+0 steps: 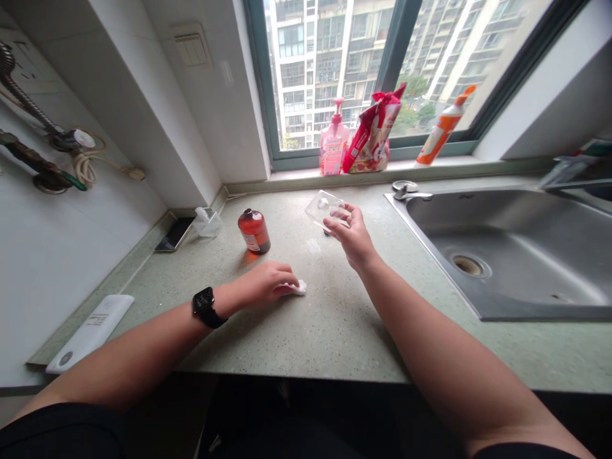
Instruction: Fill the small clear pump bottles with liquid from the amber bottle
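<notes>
My right hand (354, 234) holds a clear, rectangular container (319, 207) above the counter, with fingers and thumb around its right end. A round shape shows on the container's near-left face; its exact kind is hard to make out. My left hand (265, 282), wearing a black watch at the wrist, is closed on a crumpled white tissue (299, 288) low over the counter. Behind that hand stands an amber bottle (254, 233) with a pale label, its neck uncapped. A small dark object (327, 233) lies beneath the clear container, partly hidden by my right hand.
A steel sink (478, 306) is set into the speckled counter (306, 344) at right. On the windowsill stand a pink pump bottle (334, 146), a red bag (375, 137) and an orange-white bottle (444, 131). A phone (174, 234), clear plastic (207, 223) and white device (90, 333) lie left.
</notes>
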